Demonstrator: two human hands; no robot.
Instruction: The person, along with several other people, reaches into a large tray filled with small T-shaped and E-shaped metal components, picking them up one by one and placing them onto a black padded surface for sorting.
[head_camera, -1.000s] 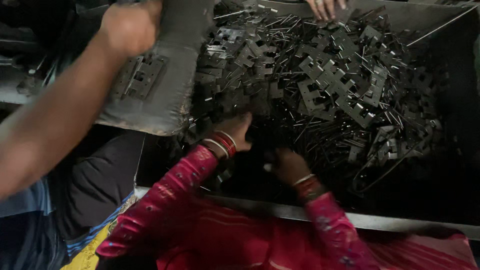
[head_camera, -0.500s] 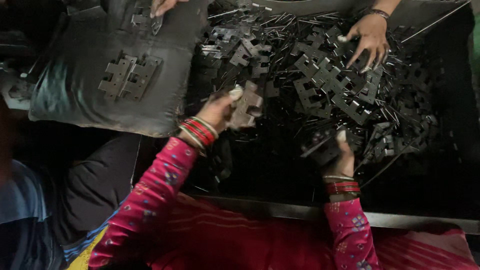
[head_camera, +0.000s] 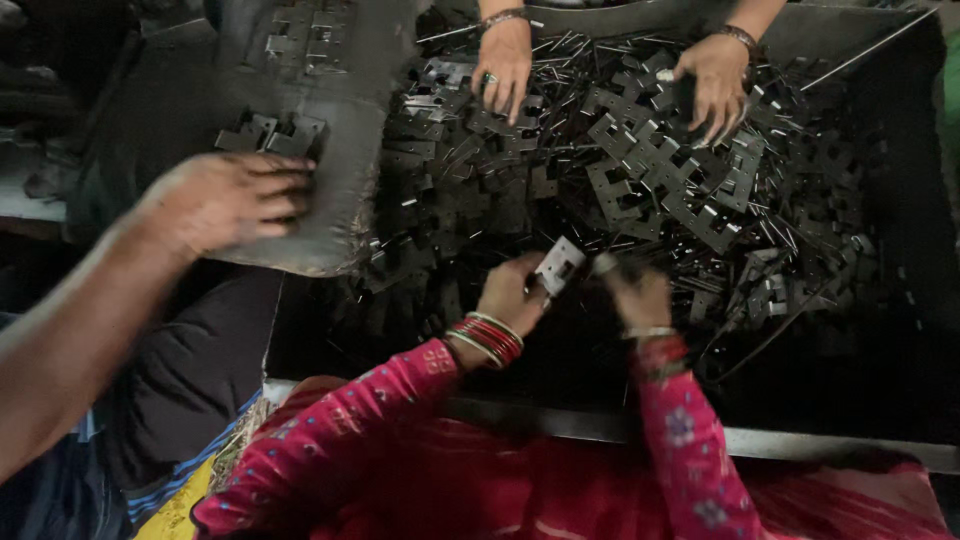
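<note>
**Both hands now on one stamped piece**

Half a second ago the hands were apart in the pile; now left hand (head_camera: 510, 295) and right hand (head_camera: 638, 298) meet over the bin's near edge. Left pinches a pale, flat metal stamping (head_camera: 558, 266); right's grip is blurred, cannot tell. Dark stampings (head_camera: 650, 160) heaped behind.

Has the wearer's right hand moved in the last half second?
Yes. The right hand has come left along the metal bin's near rim, meeting the left hand at a small metal piece.
</note>
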